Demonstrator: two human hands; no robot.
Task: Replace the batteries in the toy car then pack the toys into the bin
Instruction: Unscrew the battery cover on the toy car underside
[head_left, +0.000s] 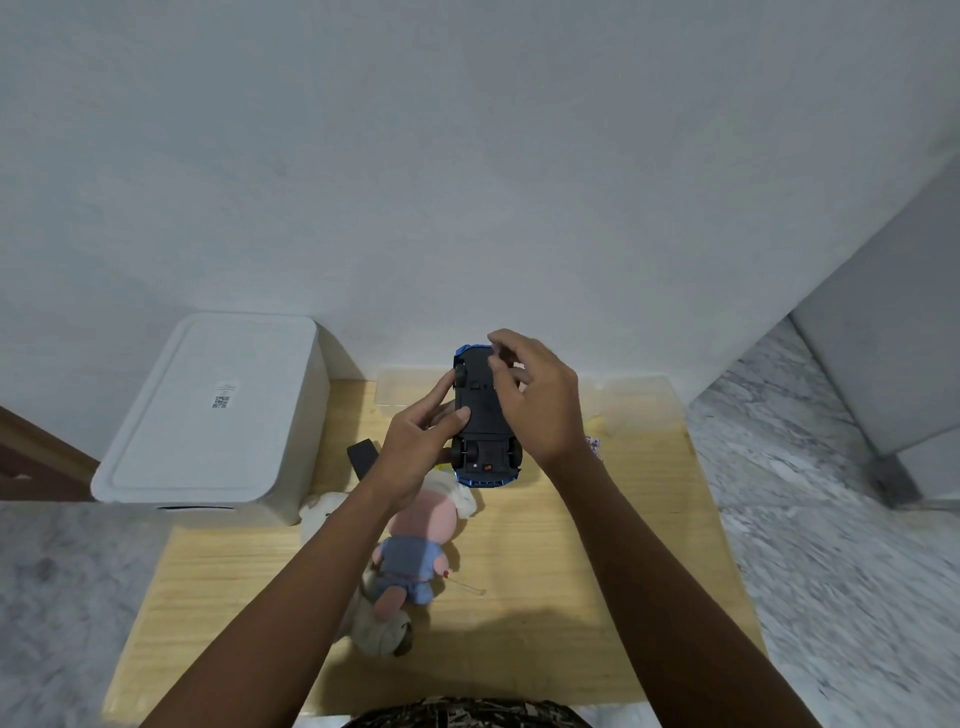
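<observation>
A blue toy car (480, 415) is held upside down above the wooden table (623, 545), its black underside facing me. My left hand (423, 441) grips its left flank, thumb on the chassis. My right hand (530, 395) holds the right side, fingers curled over the far end of the underside. A pink plush doll in a blue outfit (415, 545) lies on the table below the car. White plush toys (382, 631) lie beside it, partly hidden by my left forearm. The white lidded bin (218, 415) stands at the table's left, lid on.
A clear plastic box (397, 392) sits at the table's far edge against the wall. A black object (362, 453) lies near the bin. A thin pin-like tool (465, 584) lies right of the doll. Marble floor surrounds the low table; a grey cabinet (883, 364) stands at right.
</observation>
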